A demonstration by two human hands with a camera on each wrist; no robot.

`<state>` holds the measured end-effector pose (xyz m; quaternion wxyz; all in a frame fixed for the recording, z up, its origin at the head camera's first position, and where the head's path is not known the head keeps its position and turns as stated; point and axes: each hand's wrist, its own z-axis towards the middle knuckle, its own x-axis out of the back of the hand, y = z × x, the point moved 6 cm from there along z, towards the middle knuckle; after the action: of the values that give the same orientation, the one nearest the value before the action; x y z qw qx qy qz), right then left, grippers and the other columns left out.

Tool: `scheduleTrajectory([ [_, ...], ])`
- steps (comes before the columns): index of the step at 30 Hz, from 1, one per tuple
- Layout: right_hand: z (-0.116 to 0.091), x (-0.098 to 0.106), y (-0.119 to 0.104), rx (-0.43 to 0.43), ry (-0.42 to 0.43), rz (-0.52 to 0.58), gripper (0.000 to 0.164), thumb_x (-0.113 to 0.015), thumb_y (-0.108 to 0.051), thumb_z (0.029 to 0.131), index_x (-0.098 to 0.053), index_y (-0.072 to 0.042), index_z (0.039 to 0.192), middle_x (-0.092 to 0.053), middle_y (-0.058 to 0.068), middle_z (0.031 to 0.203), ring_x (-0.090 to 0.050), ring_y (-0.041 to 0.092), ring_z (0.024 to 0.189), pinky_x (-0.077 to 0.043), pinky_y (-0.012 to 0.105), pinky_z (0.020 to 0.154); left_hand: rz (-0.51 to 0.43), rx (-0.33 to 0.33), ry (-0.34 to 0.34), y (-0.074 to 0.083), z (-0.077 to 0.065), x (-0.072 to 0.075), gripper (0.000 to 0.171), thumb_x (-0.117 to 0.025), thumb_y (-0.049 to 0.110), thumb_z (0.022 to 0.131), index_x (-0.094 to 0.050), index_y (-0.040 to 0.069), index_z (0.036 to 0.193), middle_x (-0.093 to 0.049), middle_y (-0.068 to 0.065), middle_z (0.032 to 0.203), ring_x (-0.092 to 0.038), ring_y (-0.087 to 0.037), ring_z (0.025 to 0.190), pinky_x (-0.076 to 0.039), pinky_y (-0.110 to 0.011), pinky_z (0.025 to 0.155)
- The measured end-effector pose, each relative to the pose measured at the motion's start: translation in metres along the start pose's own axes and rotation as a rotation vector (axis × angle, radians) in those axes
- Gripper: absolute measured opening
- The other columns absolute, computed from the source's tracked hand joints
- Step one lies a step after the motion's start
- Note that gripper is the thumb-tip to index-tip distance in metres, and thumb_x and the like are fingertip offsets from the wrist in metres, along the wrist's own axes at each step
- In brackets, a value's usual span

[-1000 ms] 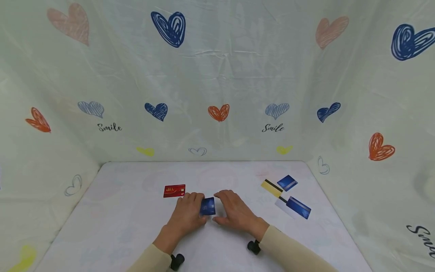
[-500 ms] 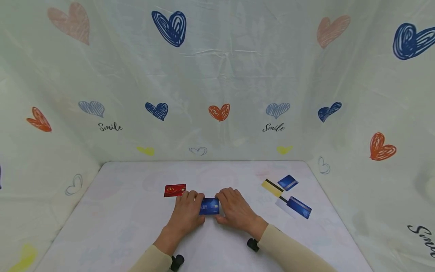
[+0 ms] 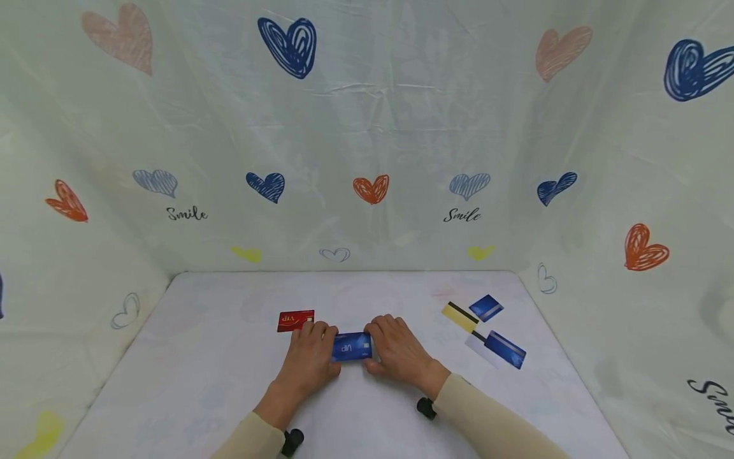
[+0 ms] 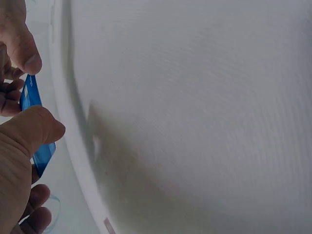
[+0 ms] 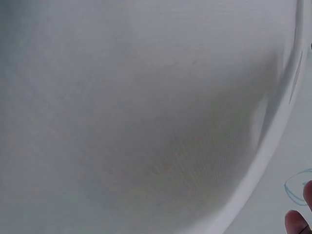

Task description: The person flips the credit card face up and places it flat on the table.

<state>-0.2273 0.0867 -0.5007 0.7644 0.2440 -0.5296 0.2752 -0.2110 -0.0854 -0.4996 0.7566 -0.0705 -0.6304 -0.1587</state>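
Note:
A blue VIP card [image 3: 352, 347] is held between both hands over the middle of the white table, its lettering upside down in the head view. My left hand [image 3: 309, 357] pinches its left end, with the thumb across the card [image 4: 45, 155] in the left wrist view. At the opposite end, my right hand [image 3: 398, 350] grips the card's edge between thumb and fingers. Only a few fingertips [image 5: 296, 223] enter the right wrist view, at its lower right corner. Just beyond my left fingers lies a red VIP card [image 3: 295, 320], its near right corner covered by them.
To the right lie a small blue card [image 3: 486, 307], a yellow card with a black stripe [image 3: 459, 316], a larger blue card [image 3: 504, 350] and a pale card [image 3: 480, 350] partly under it. A heart-printed curtain [image 3: 367, 127] encloses the table [image 3: 229, 382] at the back and sides.
The right hand has closed on the card's right end, from slightly apart a second ago. My left hand has shifted a little left, and more of the blue card's face shows.

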Motion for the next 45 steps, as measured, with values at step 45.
scheduleTrajectory([
  [45,0.004,-0.024,-0.009,-0.066,-0.261,-0.019,0.053,-0.072,-0.046,0.093,-0.067,-0.010,0.131,-0.067,0.003,0.123,-0.059,0.018,0.109,-0.050,0.035,0.088,-0.059,-0.009,-0.216,-0.002,-0.001,-0.023,0.070,-0.085,0.038,0.084,-0.062,0.000,0.138,-0.064,-0.016,0.135,-0.056,-0.036,0.128,-0.048,-0.059,0.110],
])
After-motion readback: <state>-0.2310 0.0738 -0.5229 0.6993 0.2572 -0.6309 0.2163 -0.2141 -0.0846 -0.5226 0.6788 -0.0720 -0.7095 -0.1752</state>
